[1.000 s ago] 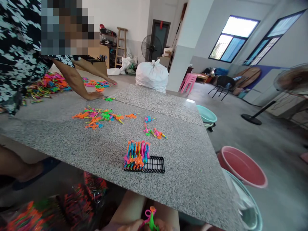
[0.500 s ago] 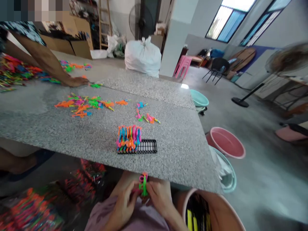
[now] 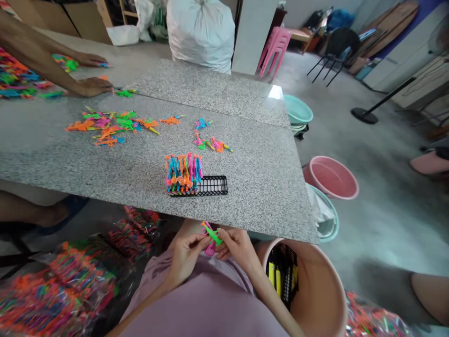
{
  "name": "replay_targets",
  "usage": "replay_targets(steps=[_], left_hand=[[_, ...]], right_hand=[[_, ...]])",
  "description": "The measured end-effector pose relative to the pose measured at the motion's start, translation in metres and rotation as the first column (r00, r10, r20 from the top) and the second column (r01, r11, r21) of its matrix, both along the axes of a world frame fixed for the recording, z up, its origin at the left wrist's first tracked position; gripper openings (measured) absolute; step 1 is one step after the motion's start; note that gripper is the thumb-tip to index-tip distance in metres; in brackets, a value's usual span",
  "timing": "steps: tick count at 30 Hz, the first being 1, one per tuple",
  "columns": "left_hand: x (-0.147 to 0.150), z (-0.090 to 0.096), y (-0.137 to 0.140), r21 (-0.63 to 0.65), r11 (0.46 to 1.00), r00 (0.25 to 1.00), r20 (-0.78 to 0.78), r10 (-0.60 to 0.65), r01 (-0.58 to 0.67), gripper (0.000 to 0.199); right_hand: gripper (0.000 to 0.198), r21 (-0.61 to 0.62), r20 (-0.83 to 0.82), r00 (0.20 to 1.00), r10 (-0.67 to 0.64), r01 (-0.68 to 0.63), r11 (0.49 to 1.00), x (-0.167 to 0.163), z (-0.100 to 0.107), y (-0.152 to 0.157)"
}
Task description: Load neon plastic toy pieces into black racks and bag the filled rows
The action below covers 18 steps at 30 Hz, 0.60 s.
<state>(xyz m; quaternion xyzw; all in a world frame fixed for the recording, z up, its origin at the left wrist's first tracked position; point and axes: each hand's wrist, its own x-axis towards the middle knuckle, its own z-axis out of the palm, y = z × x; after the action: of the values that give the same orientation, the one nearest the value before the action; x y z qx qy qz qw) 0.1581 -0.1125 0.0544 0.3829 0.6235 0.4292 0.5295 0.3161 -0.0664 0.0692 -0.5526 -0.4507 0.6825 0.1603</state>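
Note:
Over my lap, just below the table edge, a small green, pink and orange plastic toy [image 3: 213, 236] slants between my two hands. My left hand [image 3: 187, 252] pinches its pink part between thumb and fingers. On the other side, the thumb and fingers of my right hand [image 3: 238, 245] grip the green part. The toy's exact kind is too small to make out. Above them on the table, a black plastic grid rack [image 3: 213, 186] has a tight row of similar upright toys [image 3: 183, 173] filling its left part.
Loose plastic toys [image 3: 112, 126] lie on the speckled table [image 3: 252, 173]. A co-worker's hands [image 3: 93, 86] rest at the far left. Beside my right leg stands a bin [image 3: 315, 281] with black and yellow pieces; bagged toys [image 3: 70, 285] lie on the floor at left.
My view has tipped downward, so the table sits higher. The toy has turned from nearly upright to slanted between my hands. A second hand of the co-worker now shows.

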Motion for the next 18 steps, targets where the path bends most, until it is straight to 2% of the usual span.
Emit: replay_targets(steps=[1, 3, 6, 7, 8, 9, 11, 12, 14, 18], left_hand=[[0.001, 0.002, 0.000, -0.007, 1.000, 1.000, 0.005, -0.005, 0.005, 0.043], [0.002, 0.005, 0.001, -0.018, 1.000, 1.000, 0.017, -0.009, 0.010, 0.045], [0.001, 0.008, 0.002, -0.033, 0.999, 0.999, 0.036, -0.011, 0.012, 0.045], [0.000, 0.008, 0.002, -0.038, 0.999, 0.999, 0.039, -0.024, 0.025, 0.044], [-0.002, 0.008, 0.002, -0.043, 0.998, 0.998, 0.040, -0.046, 0.048, 0.042], [-0.003, 0.008, 0.003, -0.048, 0.996, 0.997, 0.038, -0.074, 0.075, 0.040], [-0.008, 0.008, 0.005, -0.053, 0.990, 0.991, 0.035, -0.132, 0.134, 0.038], [-0.010, 0.008, 0.006, -0.053, 0.985, 0.987, 0.034, -0.160, 0.161, 0.038], [-0.015, 0.006, 0.008, -0.049, 0.976, 0.978, 0.030, -0.209, 0.210, 0.037], [-0.022, 0.005, 0.012, -0.042, 0.948, 0.948, -0.033, -0.318, 0.316, 0.037]], right_hand=[[0.060, 0.042, 0.009, 1.000, -0.017, 0.017, 0.999, 0.001, 0.000, -0.003], [0.059, 0.214, 0.103, 0.990, -0.095, 0.071, 0.974, 0.004, 0.002, -0.008], [0.045, 0.532, 0.245, 0.933, -0.265, 0.100, 0.841, 0.013, 0.006, -0.009], [0.044, 0.581, 0.251, 0.934, -0.256, 0.066, 0.811, 0.017, 0.007, -0.007], [0.044, 0.582, 0.240, 0.953, -0.186, 0.013, 0.813, 0.020, 0.007, -0.005], [0.042, 0.541, 0.210, 0.975, -0.072, -0.054, 0.839, 0.022, 0.007, -0.002], [0.033, 0.408, 0.107, 0.985, 0.132, -0.165, 0.898, 0.026, 0.007, 0.004], [0.030, 0.349, 0.058, 0.981, 0.187, -0.195, 0.917, 0.027, 0.007, 0.006], [0.027, 0.311, -0.006, 0.976, 0.218, -0.206, 0.928, 0.028, 0.007, 0.010], [0.023, 0.419, 0.002, 0.976, 0.216, -0.197, 0.887, 0.025, 0.008, 0.010]])
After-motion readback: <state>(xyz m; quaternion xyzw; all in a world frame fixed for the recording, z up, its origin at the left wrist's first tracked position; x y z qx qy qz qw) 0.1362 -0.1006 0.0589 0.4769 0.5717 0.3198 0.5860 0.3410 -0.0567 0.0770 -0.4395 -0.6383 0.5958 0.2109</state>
